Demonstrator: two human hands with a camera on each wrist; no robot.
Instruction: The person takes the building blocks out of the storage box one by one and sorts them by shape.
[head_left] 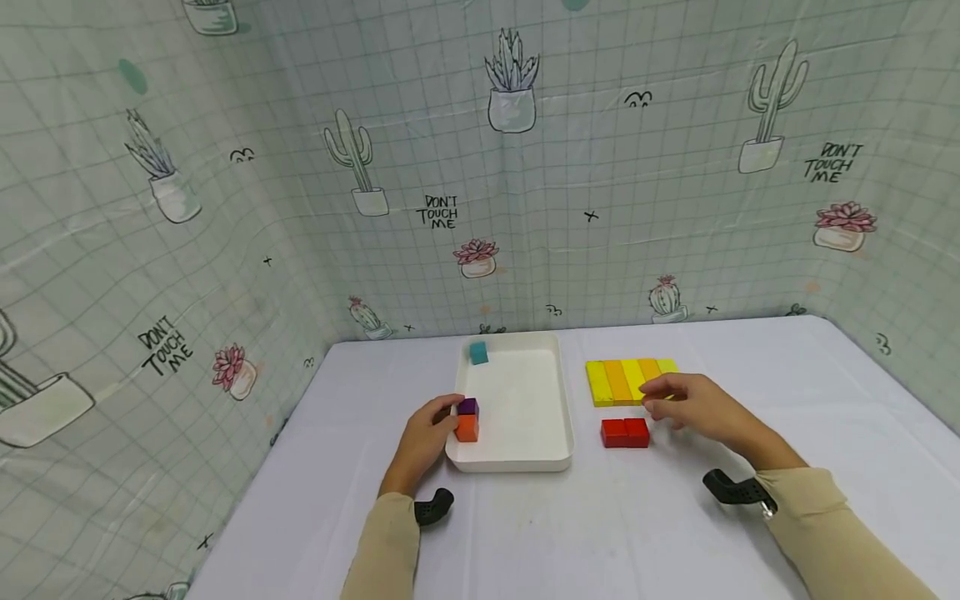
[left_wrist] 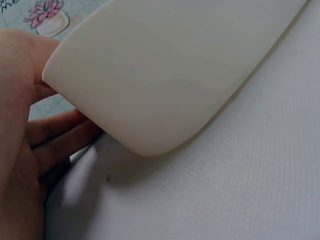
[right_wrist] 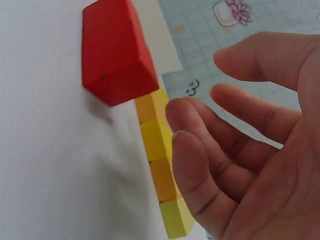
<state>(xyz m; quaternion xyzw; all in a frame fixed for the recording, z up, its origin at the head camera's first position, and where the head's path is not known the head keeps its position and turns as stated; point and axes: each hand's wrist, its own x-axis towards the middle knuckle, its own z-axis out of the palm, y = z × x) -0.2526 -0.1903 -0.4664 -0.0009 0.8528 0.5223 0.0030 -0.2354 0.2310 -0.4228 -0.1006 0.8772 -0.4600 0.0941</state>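
At the left rim of a white tray [head_left: 517, 454], my left hand [head_left: 426, 442] has its index finger and thumb about a small purple block [head_left: 468, 406] and seems to pinch it. An orange block [head_left: 467, 428] sits directly in front of the purple one. From the left wrist, the tray's outer wall [left_wrist: 150, 85] hides both blocks, and the lower fingers [left_wrist: 60, 135] curl beside it. My right hand [head_left: 697, 408] hovers with loosely bent fingers and holds nothing. It is just right of two red blocks [head_left: 625, 433], near a row of yellow and orange bars [head_left: 618, 383].
A teal block [head_left: 478, 353] lies in the tray's far left corner. White cloth [head_left: 525, 533] covers the table. A patterned curtain [head_left: 570, 183] hangs behind the table and along its sides.
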